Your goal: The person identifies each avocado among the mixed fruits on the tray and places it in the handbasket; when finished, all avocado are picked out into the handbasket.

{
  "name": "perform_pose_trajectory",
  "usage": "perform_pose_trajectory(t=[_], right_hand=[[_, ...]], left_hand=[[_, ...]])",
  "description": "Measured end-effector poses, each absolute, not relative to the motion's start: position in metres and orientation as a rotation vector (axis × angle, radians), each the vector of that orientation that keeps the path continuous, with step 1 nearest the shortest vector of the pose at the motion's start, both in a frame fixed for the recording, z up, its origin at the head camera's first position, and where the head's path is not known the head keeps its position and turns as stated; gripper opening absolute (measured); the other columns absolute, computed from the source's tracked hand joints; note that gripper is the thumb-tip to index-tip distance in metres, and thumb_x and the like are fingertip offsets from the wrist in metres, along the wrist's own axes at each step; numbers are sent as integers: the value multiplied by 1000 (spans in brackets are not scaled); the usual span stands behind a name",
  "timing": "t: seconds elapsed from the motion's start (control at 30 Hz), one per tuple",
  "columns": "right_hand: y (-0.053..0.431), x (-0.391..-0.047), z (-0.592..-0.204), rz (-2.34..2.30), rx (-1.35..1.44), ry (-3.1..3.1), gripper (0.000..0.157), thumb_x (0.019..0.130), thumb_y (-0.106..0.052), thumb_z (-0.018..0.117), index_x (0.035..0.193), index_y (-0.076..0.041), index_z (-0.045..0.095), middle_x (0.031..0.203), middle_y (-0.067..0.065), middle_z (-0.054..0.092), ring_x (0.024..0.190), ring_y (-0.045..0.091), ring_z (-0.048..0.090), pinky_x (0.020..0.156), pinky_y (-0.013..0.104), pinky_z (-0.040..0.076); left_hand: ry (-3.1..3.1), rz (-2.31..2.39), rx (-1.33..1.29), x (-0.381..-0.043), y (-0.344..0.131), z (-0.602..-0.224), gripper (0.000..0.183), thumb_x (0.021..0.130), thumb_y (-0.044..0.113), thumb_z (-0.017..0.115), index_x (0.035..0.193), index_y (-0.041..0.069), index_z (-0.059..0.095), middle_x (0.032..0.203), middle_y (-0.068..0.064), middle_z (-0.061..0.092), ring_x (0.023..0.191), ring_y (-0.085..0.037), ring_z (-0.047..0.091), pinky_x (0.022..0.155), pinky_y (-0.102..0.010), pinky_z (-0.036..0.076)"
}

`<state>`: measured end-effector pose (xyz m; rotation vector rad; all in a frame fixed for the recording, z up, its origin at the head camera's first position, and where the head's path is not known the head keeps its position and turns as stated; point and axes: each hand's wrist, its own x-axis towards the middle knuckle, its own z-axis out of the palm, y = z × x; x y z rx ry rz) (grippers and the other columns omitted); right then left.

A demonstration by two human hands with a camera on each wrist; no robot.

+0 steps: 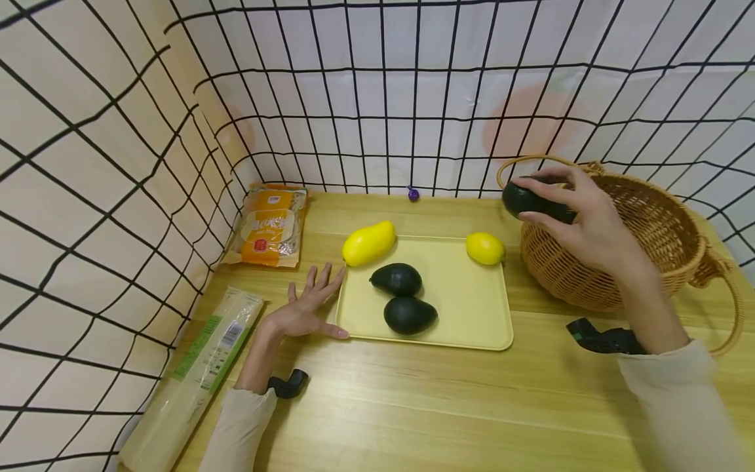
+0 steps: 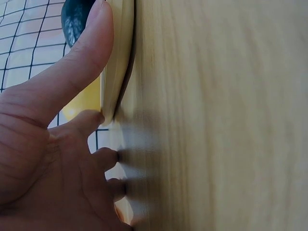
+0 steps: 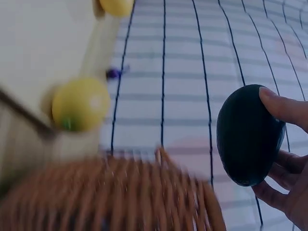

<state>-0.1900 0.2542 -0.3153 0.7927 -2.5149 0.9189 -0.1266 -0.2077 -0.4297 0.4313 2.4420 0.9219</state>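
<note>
A dark green avocado (image 1: pixel 533 200) is gripped between the thumb and fingers of my right hand (image 1: pixel 590 219), raised beside the wicker basket's left rim. The right wrist view shows this avocado (image 3: pixel 250 134) held clear of the basket. My left hand (image 1: pixel 303 311) lies with spread fingers on the table, thumb and index finger touching the left edge of the pale yellow tray (image 1: pixel 466 314). On the tray, two more avocados, an upper one (image 1: pixel 398 279) and a lower one (image 1: pixel 411 315), lie together. A mango (image 1: pixel 369 243) sits across the tray's back left corner, and a lemon (image 1: pixel 485 248) at the back right.
The wicker basket (image 1: pixel 590 275) with looped handles stands right of the tray. An orange food packet (image 1: pixel 270 226) and a long clear-and-green package (image 1: pixel 194 373) lie at left. A small purple item (image 1: pixel 413 194) is by the black wire grid (image 1: pixel 386 118) behind the table.
</note>
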Motion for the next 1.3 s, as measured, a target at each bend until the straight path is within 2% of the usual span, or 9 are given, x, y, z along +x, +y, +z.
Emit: perform_pose_trajectory(t=[0.17,0.27,0.53,0.7,0.8,0.87,0.97,1.13,1.3], right_hand=[[299,-182,-317,852,599,-2539,55,92,-4,77,143,-21,65,142,22,52,121,-10,35,88,15,29],[322,-178,-322,817,486,-2562,54,96,-8,73,146,-21,61,143,25,49,123,-8,33,89,13,26],[365,-173,-349,769,309,-2609,51,100,-12,69,149,-11,56,136,36,47,98,3,32,74,27,21],[377,-171,-363,733,201,-2665,51,102,-14,66,150,-6,53,134,42,45,98,41,39,73,28,22],[379,-172,-368,737,148,-2710,50,105,-17,61,153,-7,49,137,44,41,110,57,40,81,47,36],[378,-173,-369,761,110,-2728,49,108,-21,55,155,-8,46,141,45,38,121,63,36,88,66,34],[375,-173,-369,788,66,-2742,49,110,-25,48,157,-9,43,147,44,34,133,66,30,100,79,26],[362,-171,-363,817,89,-2710,52,110,-29,48,157,-7,43,153,40,33,142,63,26,114,79,18],[326,-165,-351,933,211,-2621,52,107,-24,56,157,-15,46,159,31,32,144,58,29,113,79,19]], left_hand=[[2443,924,436,-127,-209,-431,121,83,39,87,168,20,2,172,-16,-24,154,-40,-35,110,-76,-29],[2447,922,438,-126,-209,-431,121,84,39,86,168,20,1,172,-16,-24,154,-40,-35,110,-76,-28],[2448,917,432,-125,-210,-432,121,84,40,86,168,20,1,172,-16,-24,154,-41,-34,111,-77,-27],[2443,931,438,-125,-210,-432,121,84,39,86,168,20,1,172,-16,-24,154,-41,-34,110,-77,-28],[2439,937,440,-125,-209,-432,121,84,39,86,168,20,2,172,-16,-24,154,-40,-34,110,-76,-28],[2438,940,441,-125,-209,-432,121,84,39,86,168,20,2,172,-16,-24,154,-41,-34,110,-76,-28],[2438,942,438,-126,-209,-431,121,84,38,86,168,19,2,172,-16,-24,154,-41,-34,110,-76,-29],[2433,939,432,-126,-209,-431,121,84,38,86,168,20,1,171,-16,-25,154,-40,-35,110,-76,-29],[2435,945,433,-127,-209,-431,121,84,38,86,168,20,2,172,-15,-25,154,-39,-35,110,-76,-29]])
